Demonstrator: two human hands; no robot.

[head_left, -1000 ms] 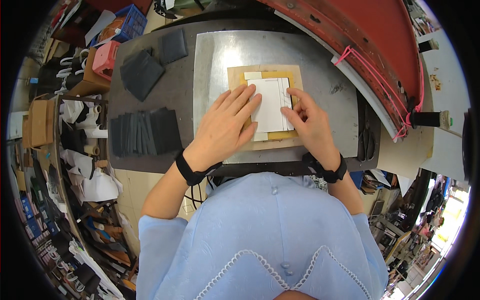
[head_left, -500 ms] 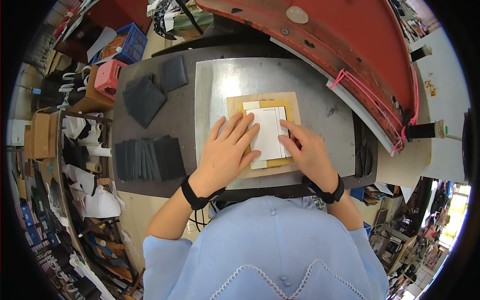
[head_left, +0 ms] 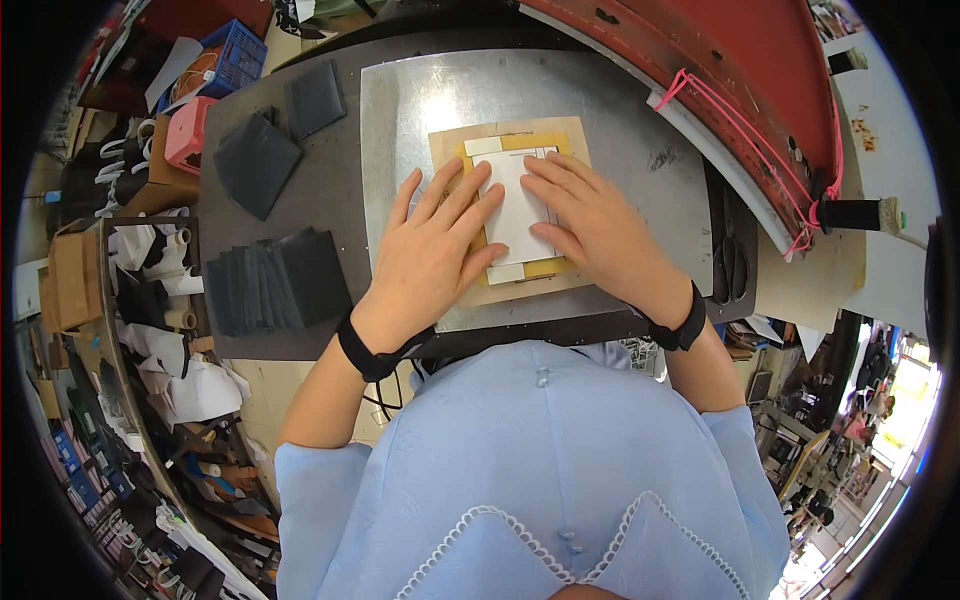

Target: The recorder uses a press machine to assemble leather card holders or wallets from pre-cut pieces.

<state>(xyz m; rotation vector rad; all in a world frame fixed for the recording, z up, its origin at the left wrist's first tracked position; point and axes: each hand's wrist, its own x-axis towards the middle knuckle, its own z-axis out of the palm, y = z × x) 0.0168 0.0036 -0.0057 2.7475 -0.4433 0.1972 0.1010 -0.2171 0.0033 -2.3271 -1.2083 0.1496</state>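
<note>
A white sheet (head_left: 512,215) with dark lines along its right side lies over a yellow backing (head_left: 548,268), which rests on a larger tan board (head_left: 442,140). My left hand (head_left: 428,245) is spread, with its fingertips at the sheet's left edge. Flat across the sheet's right part, my right hand (head_left: 605,225) has its fingers stretched out and nothing gripped. Pale strips (head_left: 506,273) show at the sheet's lower left and upper left. Beneath the board is a smooth metal plate (head_left: 630,110).
Thin black pieces lie at left: a fanned row (head_left: 275,285), a loose pile (head_left: 257,165) and a small stack (head_left: 316,100). A red machine beam (head_left: 740,50) with pink cord (head_left: 692,88) and a black handle (head_left: 850,214) overhangs the right. Scissors (head_left: 733,268) lie near the plate's right edge.
My right hand has gone from curled fingers at the sheet's right edge to lying flat across it. The left hand stays spread at the left side. The whole view has shifted.
</note>
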